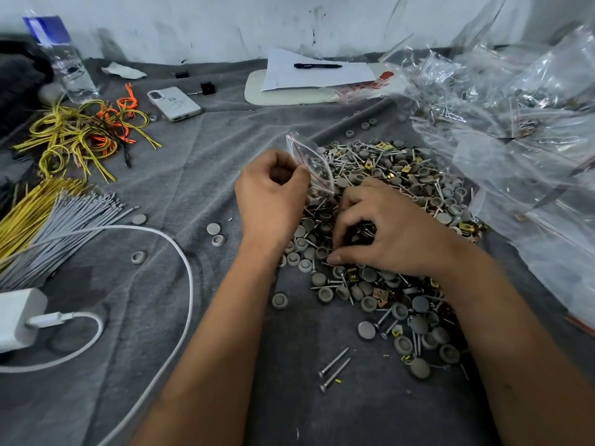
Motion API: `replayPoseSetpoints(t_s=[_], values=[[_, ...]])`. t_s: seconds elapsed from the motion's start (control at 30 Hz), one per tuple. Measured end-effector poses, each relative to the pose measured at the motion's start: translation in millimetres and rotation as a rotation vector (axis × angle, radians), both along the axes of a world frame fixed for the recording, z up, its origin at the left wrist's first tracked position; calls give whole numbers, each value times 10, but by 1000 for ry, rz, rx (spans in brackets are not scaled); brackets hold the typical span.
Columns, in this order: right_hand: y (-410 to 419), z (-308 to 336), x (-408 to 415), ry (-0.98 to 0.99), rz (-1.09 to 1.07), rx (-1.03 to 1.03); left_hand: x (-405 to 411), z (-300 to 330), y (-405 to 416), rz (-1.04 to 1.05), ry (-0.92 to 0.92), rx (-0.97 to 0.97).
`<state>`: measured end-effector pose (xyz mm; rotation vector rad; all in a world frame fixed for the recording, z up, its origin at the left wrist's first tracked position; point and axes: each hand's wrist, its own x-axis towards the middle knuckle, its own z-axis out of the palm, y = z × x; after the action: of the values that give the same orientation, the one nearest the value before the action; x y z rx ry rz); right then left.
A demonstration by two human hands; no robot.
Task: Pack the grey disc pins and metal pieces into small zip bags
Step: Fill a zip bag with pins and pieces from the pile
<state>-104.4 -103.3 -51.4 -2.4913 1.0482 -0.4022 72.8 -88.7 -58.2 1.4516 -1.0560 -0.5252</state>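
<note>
Packing is midway, I judge: my left hand (270, 191) pinches 1 small zip bag (310, 165) with a few pieces inside, while my right hand (383, 230) curls into the big pile (402, 194) of grey discs and screws, gathering more. Filled bags (502, 101) lie heaped at right. Grey cloth (199, 162) covers the surface below a scuffed white wall (193, 24).

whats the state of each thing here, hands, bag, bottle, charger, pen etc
left hand: grips the small zip bag, fingers curled
small zip bag: held up, some pieces inside; mouth open or sealed, cannot tell
right hand: fingers curled, picking in the pile of parts
pile of parts: loose, unpacked
water bottle: upright
charger: cable plugged in
phone: face down
pen: lying on paper
</note>
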Motion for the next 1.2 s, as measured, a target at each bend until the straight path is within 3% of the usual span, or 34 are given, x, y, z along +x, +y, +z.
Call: replayPoseSetpoints(t_s=[0.3, 0.5, 0.63, 1.2], values=[[-28, 5, 7, 59, -14, 41, 1, -2, 3, -14, 20, 2], [-28, -18, -22, -334, -111, 95, 8, 8, 16, -44, -8, -4], [-48, -26, -22, -493, -207, 10, 12, 16, 19, -44, -1, -7], [-39, -29, -40, -498, -235, 19, 6, 19, 11, -60, -7, 5]])
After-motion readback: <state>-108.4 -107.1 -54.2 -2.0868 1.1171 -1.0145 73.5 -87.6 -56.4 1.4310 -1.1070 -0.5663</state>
